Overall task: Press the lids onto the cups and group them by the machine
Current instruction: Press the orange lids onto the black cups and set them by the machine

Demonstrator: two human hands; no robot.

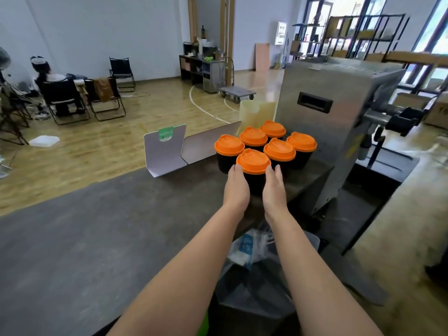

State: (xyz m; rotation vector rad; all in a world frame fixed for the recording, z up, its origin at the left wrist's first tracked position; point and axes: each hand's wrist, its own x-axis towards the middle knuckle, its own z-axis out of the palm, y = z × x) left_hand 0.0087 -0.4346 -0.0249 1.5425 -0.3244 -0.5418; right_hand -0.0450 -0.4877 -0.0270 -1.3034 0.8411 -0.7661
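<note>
A drink shop set up in a big hall: a steel machine [339, 122] on a dark counter [97, 226], folding chairs [65, 100] and shelves [358, 35].

We see six black cups [254, 183], each topped with a bright orange lid [253, 161], just beyond our fingertips. To the right of our hands stands the machine [339, 112] in brushed silver-grey with a black recessed handle. The counter [97, 226] under our arms is dark mottled grey. Left of our hands a pale lilac folded card [167, 151] carries a green tab.
</note>
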